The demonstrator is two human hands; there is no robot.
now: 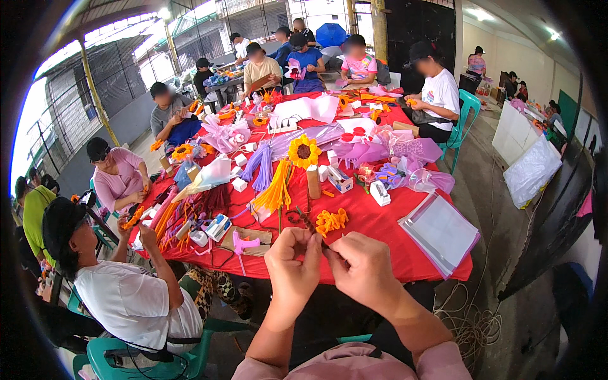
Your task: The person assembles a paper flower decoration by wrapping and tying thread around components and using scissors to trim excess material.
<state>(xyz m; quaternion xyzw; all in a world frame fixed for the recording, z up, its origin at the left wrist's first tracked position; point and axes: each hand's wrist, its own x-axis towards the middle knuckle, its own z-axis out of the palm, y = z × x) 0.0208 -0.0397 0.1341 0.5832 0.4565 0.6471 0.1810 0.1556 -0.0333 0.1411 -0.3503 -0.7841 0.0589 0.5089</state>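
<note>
My left hand (292,263) and my right hand (367,269) are raised close together above the table's near edge. Both are closed, fingertips pinching a dark brown pipe cleaner (303,220) whose twisted end sticks up past my left fingers. Just beyond my right hand lies a bunch of looped orange pipe cleaners (332,221). Farther off, a finished yellow sunflower with a brown centre (304,152) stands up. Left of my left hand, a pink glue gun (244,244) rests on a piece of brown cardboard (261,238).
A red-covered table (386,237) spreads ahead, heaped with yellow pipe cleaners (276,194), purple ones (258,166), wrapping paper and small white boxes. Clear plastic sheets (439,233) lie at the right corner. Several people sit around, one close at left (126,291). Cable (472,326) coils on the floor.
</note>
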